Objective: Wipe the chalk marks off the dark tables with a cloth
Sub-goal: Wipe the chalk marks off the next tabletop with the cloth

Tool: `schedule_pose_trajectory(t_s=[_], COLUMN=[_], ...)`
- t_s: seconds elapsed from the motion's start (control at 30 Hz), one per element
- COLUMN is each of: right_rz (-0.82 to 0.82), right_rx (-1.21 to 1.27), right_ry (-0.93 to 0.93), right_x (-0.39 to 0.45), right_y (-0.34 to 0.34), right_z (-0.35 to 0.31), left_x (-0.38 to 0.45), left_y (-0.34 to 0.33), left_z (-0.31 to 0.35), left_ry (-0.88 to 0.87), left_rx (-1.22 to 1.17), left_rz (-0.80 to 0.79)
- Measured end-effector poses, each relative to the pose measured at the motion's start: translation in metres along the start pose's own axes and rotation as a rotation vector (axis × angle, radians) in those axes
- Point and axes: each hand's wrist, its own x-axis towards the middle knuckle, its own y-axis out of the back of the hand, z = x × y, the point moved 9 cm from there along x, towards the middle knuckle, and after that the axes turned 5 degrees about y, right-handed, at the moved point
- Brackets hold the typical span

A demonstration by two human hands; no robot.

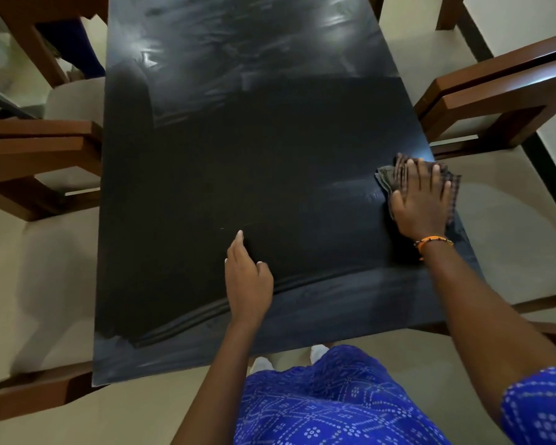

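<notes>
Cloth (395, 178), dark and checked, is lying at about 3 o'clock on the table (238, 155), right at its right edge and partly hanging past it. Right hand (421, 200) is pressing flat on the cloth, fingers spread wide, palm down, not clenched around it. An orange bracelet (432, 241) is sitting on that wrist. Left hand (247, 281) is hovering or resting near 6 o'clock, loosely curled, grasping nothing; contact with the surface cannot be told. Faint pale smears are showing along the near edge and at 12 o'clock. Wooden chairs (495, 101) with pale cushions are standing at 3 and 9 o'clock. Blue patterned clothing (334, 403) is showing at the bottom.
</notes>
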Motion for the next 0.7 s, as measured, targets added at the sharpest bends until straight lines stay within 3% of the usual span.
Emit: schedule_pose_trajectory(t_s=[0.1,0.2,0.37,0.43,0.53,0.7], right_rz=[0.043,0.022,-0.149,-0.2,-0.158,-0.069], right_rx=[0.049,0.082,0.074,0.019,0.02,0.04], right_ry=[-0.097,-0.021,0.523,0.714,0.759,0.483], right_x=[-0.004,-0.006,-0.039,-0.056,-0.047,0.007], right_y=[-0.004,-0.015,-0.053,-0.061,-0.051,-0.023], right_z=[-0.015,-0.073,-0.223,-0.243,-0.214,-0.099], left_x=[0.003,0.005,0.006,0.0,-0.005,-0.012], left_y=[-0.002,-0.004,-0.006,-0.013,-0.03,-0.074], left_z=[-0.003,-0.003,0.005,0.012,0.028,0.07], left_ry=[0.016,0.068,0.104,0.087,0.022,-0.133], left_rx=[0.058,0.015,0.007,0.027,0.078,0.162], left_rz=[0.012,0.021,0.136,0.158,0.149,0.058])
